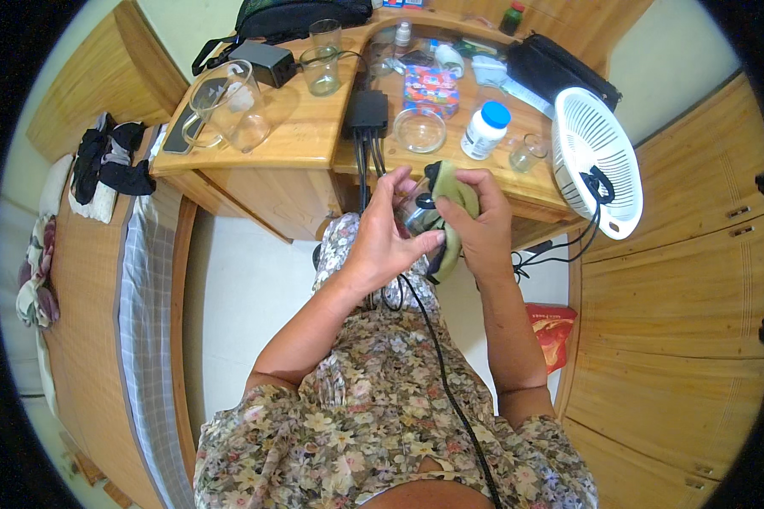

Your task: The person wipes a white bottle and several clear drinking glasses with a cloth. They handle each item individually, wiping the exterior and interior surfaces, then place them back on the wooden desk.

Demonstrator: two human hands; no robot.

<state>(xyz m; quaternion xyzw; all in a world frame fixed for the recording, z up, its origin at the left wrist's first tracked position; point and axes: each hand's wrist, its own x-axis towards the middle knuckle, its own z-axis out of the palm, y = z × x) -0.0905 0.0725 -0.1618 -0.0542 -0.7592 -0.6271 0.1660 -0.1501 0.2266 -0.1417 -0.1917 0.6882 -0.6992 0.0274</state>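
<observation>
Both my hands are raised in front of the wooden desk, close together. My left hand [389, 229] is wrapped round a small clear glass [413, 209], which is tilted and partly covered by my fingers. A green cloth [461, 204] with dark edging is gripped in my right hand [485, 220], its thumb pressing it against the glass. The cloth hangs a little below my fingers. Nearest on the desk are a round clear glass dish [419, 131], a white bottle with a blue cap [485, 130] and a small glass cup [528, 153].
A white slotted basket [598, 161] with a black cord stands at the desk's right edge. A glass pitcher [244, 110], a glass tumbler [321, 71] and a black box [263, 63] are at the left. Cables run from another black box [366, 114]. A bed [102, 322] lies left.
</observation>
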